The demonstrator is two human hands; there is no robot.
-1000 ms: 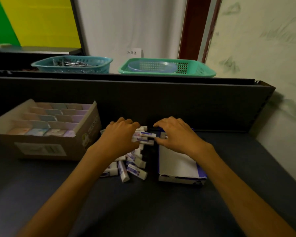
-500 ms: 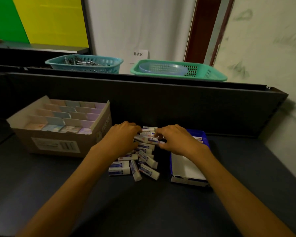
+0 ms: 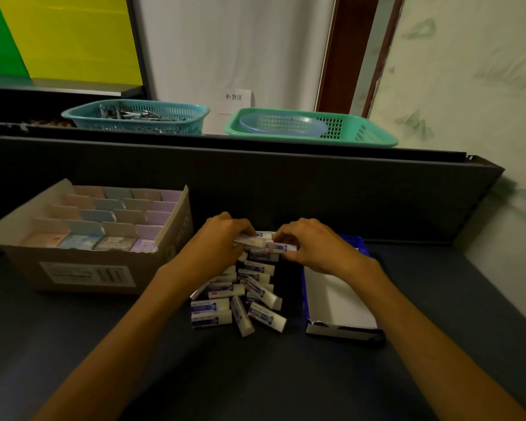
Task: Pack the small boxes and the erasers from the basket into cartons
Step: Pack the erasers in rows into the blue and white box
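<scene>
- A dark table (image 3: 286, 375) bears everything, with a dark partition (image 3: 316, 189) at its far edge.
- A brown carton (image 3: 88, 268) of small boxes (image 3: 110, 241) in rows stands at left.
- A blue-and-white carton (image 3: 337, 302) lies open at right.
- Two baskets, teal (image 3: 137, 117) and green (image 3: 313, 129), sit behind the partition.
- Between the cartons lies a heap of erasers (image 3: 243, 299).
- The left hand (image 3: 216, 244) and right hand (image 3: 313, 247) curl their fingers round erasers at the heap's far end.
</scene>
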